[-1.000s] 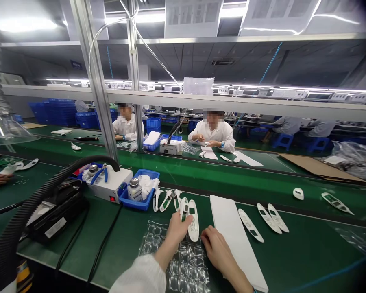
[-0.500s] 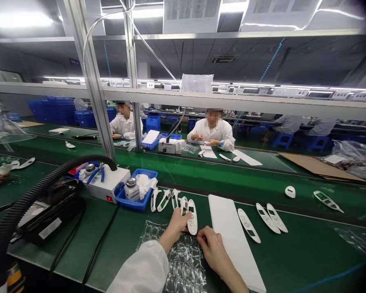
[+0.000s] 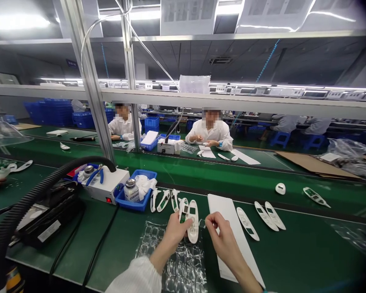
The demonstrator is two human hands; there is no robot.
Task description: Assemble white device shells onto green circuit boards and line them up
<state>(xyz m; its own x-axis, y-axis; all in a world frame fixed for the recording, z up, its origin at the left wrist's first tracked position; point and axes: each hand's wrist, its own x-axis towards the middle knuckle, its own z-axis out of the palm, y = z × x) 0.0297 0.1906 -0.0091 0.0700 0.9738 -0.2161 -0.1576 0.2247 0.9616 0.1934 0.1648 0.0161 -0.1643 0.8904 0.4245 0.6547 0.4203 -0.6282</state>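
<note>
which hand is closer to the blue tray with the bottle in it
Left. The left hand, on a white plastic part, is to the right of the blue tray, not touching it; the right hand is farther right, beyond the left hand.

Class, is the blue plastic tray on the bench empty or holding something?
Holding things: the blue plastic tray contains a capped bottle and white cloth.

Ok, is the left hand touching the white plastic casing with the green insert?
Touching. The head view shows the left hand with its fingers closed around the lower end of the white plastic casing, with no gap between them.
</note>
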